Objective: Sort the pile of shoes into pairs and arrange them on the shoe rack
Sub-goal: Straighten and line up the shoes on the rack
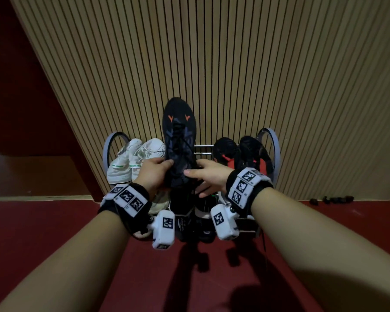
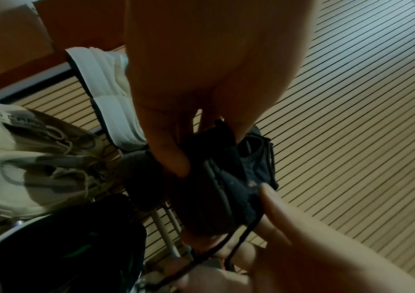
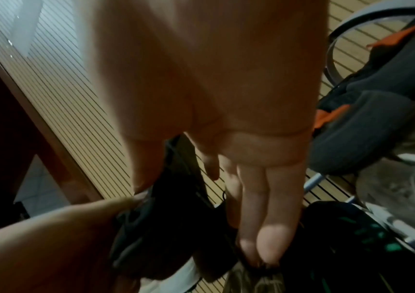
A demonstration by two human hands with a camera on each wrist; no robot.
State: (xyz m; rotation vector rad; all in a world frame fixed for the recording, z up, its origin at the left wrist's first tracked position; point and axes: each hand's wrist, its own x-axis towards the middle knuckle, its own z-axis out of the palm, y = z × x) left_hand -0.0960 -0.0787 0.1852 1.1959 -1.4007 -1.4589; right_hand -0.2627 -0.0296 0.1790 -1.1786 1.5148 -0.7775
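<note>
Far left on the top tier of the metal shoe rack with grey hoop ends [image 1: 109, 145], a pair of white lace-up sneakers with green heel marks [image 1: 131, 163] sits side by side, toes to the slatted wooden wall [image 1: 212, 52]. Next to them, the left hand [image 1: 152, 174]: its grip is clenched on the heel end of the black knit running shoe with orange chevron marks [image 1: 179, 136], thumb on top, fingers wrapped beneath. That shoe is in the air above the middle gap of the top tier, toe aimed at the wall, not yet resting on the bars as far as I can judge.

Watch the loose black laces [image 2: 239, 237] — they dangle below the heel and run down towards the rack bars, so they could catch on a bar as the shoe goes in. The right hand [image 1: 206, 176] lies against the shoe's other side with fingers nearly straight; it steadies, grasping nothing. That leaves the weight on one hand, and a slip could tip the long toe down between the rails.

Further right stands a pair of black high-top shoes with red lining [image 1: 241, 154]. Space between the two pairs looks tight for a second black runner, so crowding or knocking a neighbour is the risk. Dark shoes sit on the tier below, too dim to identify.
</note>
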